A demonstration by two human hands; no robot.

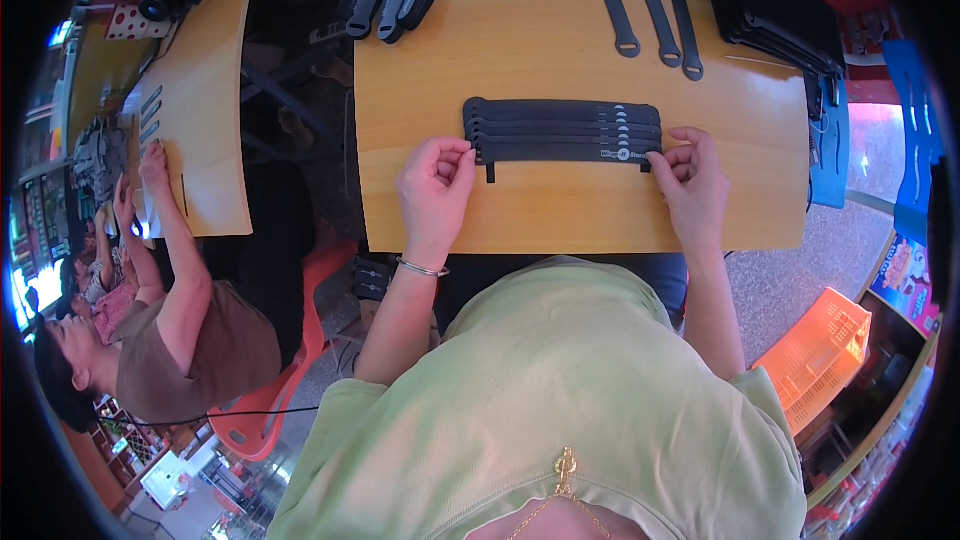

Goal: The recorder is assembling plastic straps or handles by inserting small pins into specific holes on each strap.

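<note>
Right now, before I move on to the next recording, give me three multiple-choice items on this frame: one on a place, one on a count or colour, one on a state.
1. Where does the row of overlapped black straps lie?
A. on the wooden table before the person
B. in the orange crate
C. on the floor

2. How many single straps lie apart at the table's far edge?
A. one
B. three
C. six

3. How do the hands meet the row?
A. both lifted away
B. only one touches
C. left hand and right hand each pinch an end

Answers: 1 A, the row rests on bare wood; 2 B, three looped ends show side by side; 3 C, fingertips close on the front strap's two ends.
</note>
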